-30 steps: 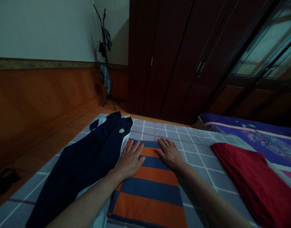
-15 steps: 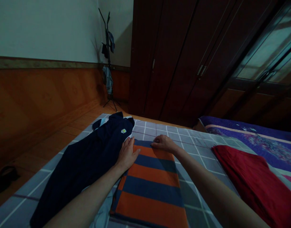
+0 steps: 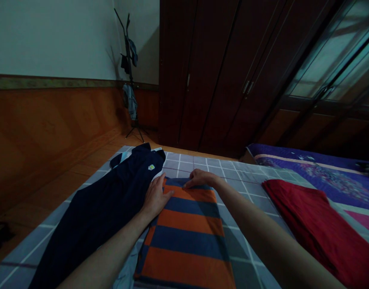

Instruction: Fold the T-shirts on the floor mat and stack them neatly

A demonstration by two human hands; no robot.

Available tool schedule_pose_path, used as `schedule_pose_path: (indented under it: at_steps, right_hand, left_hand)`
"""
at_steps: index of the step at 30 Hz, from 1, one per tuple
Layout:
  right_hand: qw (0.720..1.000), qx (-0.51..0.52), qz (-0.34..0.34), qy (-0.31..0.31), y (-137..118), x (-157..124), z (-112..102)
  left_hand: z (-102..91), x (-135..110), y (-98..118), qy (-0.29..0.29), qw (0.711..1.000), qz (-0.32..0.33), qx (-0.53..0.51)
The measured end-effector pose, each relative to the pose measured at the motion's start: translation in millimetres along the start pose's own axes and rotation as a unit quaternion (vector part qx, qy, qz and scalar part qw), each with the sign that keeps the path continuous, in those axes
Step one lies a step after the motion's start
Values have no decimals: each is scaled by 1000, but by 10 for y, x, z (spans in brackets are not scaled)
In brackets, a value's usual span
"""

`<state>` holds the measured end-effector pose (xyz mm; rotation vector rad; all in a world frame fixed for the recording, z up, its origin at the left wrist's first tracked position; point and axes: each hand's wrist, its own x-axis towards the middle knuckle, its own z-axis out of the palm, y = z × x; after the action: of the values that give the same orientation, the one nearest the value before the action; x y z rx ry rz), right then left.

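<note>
A folded orange and navy striped cloth (image 3: 187, 237) lies on a grey checked bedsheet (image 3: 250, 208), running away from me. My left hand (image 3: 156, 196) rests on its left edge near the far end, next to a dark navy garment (image 3: 97, 208) with a small badge. My right hand (image 3: 201, 178) lies across the far edge of the striped cloth, fingers curved down over it. Neither hand visibly grips anything. The near end of the cloth runs out of view.
A folded red cloth (image 3: 311, 228) lies to the right on the sheet, beyond it a purple patterned quilt (image 3: 331, 178). A wood floor (image 3: 52, 180) runs along the left side. A dark wardrobe (image 3: 220, 72) and a coat stand with hanging clothes (image 3: 130, 76) stand beyond.
My right hand has moved from the top of the striped cloth to its far edge, and my left hand has shifted to the cloth's left edge. The view has turned slightly.
</note>
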<state>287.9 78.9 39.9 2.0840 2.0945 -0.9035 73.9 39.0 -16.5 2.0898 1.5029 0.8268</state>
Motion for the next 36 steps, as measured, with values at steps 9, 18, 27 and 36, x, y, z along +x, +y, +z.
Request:
schedule_pose_path:
  at_steps: [9,18,27,36]
  right_hand:
    - [999,22,-10,-36,-194,-169,29]
    - [992,104,-57,-36,-271,-493,-137]
    - [971,146,-190,-7,-399,-900,-375]
    - [975,97,-96,177,-126,-673,-123]
  left_hand:
    - [39,8,-68,17,1000,12,-10]
    - [30,30,-56,-18,985,-53,-161]
    - [-276,-122,175,-251,751,-150,-592]
    - [-239,-99,164,-210,738,-233,-598]
